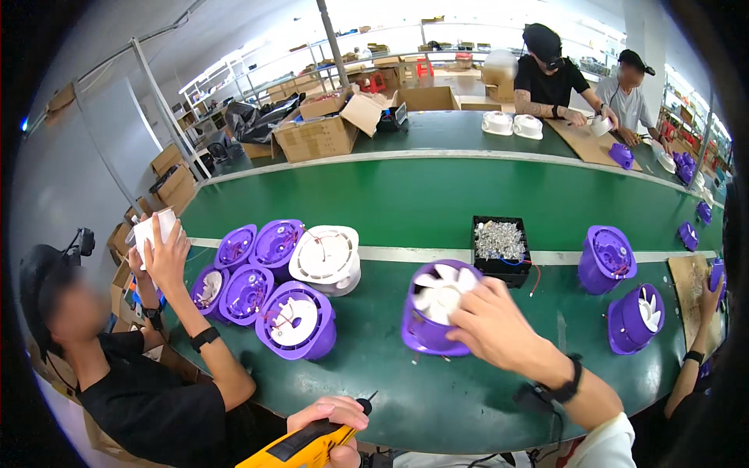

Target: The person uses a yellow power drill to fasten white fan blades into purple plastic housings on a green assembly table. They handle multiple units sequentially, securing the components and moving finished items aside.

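At the lower edge, my left hand (331, 421) is wrapped round a yellow power screwdriver (300, 448), its thin dark bit pointing up and right. My right hand (499, 324) reaches over a purple plastic housing (425, 334) at the middle of the bench. Its thumb and fingers are closed at the right edge of the white fan wheel (438, 303) that sits in the housing's mouth; the fingertips are partly hidden. Just beyond stands a black bin (503, 273) full of small silvery screws (499, 240).
Several purple housings (308, 343) and a white one (326, 261) cluster at left. Two purple housings (607, 261) stand at right. A person (117, 374) at left lifts a white part (152, 230). Another person's hand (708, 300) is at far right. A pale rail (406, 254) crosses the bench.
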A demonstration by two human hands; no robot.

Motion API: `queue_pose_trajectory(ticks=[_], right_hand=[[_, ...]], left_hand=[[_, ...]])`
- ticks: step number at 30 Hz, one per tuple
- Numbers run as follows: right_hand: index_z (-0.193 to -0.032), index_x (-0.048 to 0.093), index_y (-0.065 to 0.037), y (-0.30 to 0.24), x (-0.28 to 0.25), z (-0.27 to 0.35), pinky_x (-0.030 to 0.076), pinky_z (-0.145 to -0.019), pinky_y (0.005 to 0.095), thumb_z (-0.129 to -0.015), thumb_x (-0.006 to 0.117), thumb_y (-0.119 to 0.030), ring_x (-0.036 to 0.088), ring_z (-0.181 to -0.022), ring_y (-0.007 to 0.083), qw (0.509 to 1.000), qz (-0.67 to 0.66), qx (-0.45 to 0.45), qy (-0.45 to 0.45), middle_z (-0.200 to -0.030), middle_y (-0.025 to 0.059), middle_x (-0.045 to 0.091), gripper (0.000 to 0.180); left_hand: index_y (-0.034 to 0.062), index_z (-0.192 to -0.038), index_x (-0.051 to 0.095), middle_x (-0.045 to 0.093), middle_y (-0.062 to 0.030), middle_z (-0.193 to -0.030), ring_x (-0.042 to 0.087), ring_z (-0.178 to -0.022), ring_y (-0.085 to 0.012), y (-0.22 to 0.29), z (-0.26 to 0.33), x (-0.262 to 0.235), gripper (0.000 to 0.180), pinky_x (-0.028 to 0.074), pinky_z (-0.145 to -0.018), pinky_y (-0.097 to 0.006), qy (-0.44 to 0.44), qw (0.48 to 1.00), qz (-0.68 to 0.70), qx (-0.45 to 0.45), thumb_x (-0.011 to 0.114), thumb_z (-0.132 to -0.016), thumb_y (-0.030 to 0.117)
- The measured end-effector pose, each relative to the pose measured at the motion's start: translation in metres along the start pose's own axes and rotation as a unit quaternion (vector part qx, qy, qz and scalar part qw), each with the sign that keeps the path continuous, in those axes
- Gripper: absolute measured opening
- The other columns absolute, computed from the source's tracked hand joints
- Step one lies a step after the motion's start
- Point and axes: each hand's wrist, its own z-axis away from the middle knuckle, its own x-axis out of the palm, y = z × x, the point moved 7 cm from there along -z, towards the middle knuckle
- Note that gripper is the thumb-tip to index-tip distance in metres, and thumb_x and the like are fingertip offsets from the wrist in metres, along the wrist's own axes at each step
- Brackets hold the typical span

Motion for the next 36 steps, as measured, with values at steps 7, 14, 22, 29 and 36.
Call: queue_pose_trajectory(ticks=[7, 14, 22, 29, 36], right_hand=[[-0.077, 0.057, -0.007, -0.006, -0.053, 0.107, 0.036, -0.083, 0.0444, -0.069, 0.073, -0.016, 0.048, -0.080, 0.0271, 0.988, 0.076, 0.136, 0.007, -0.079, 0.0075, 0.048, 0.020], [-0.091, 0.060, -0.003, 0.026, -0.025, 0.146, 0.039, -0.086, 0.0468, -0.069, 0.075, -0.020, 0.050, -0.089, 0.0293, 0.983, 0.059, 0.172, -0.003, -0.088, 0.0118, 0.052, 0.031], [-0.126, 0.048, -0.002, 0.067, -0.035, 0.148, 0.037, -0.097, 0.0484, -0.075, 0.069, -0.038, 0.044, -0.117, 0.0395, 0.972, 0.013, 0.225, 0.067, -0.127, 0.0239, 0.045, 0.066], [-0.126, 0.048, 0.001, 0.070, -0.027, 0.137, 0.040, -0.096, 0.0446, -0.077, 0.066, -0.028, 0.047, -0.112, 0.0397, 0.969, -0.008, 0.236, 0.069, -0.126, 0.0239, 0.046, 0.060], [-0.125, 0.045, 0.009, 0.079, -0.015, 0.140, 0.039, -0.098, 0.0439, -0.079, 0.054, -0.007, 0.049, -0.112, 0.0389, 0.962, -0.124, 0.199, 0.138, -0.122, 0.0229, 0.049, 0.050]], left_hand=[[0.0029, -0.120, 0.033, 0.049, -0.0058, -0.063, 0.048, -0.052, -0.0166, -0.017, -0.015, 0.030, 0.054, 0.045, -0.049, -0.030, 0.018, 0.997, 0.063, 0.032, 0.061, -0.090, 0.038], [0.0057, -0.114, 0.033, 0.055, -0.0093, -0.067, 0.055, -0.058, -0.0212, -0.042, -0.025, 0.083, 0.052, 0.048, -0.055, -0.036, -0.058, 0.985, 0.152, -0.064, 0.065, -0.088, 0.038], [0.0021, -0.112, 0.031, 0.053, -0.0104, -0.067, 0.055, -0.058, -0.0222, -0.058, -0.019, 0.137, 0.061, 0.051, -0.055, -0.037, -0.143, 0.967, 0.174, -0.121, 0.065, -0.085, 0.045], [0.0057, -0.117, 0.031, 0.049, -0.0066, -0.069, 0.053, -0.061, -0.0201, -0.059, -0.018, 0.179, 0.068, 0.051, -0.059, -0.037, -0.170, 0.958, 0.156, -0.168, 0.055, -0.084, 0.061], [0.0023, -0.115, 0.033, 0.057, -0.0125, -0.069, 0.054, -0.049, -0.0228, -0.064, 0.003, 0.197, 0.066, 0.049, -0.046, -0.035, -0.194, 0.940, 0.250, -0.128, 0.057, -0.085, 0.055]])
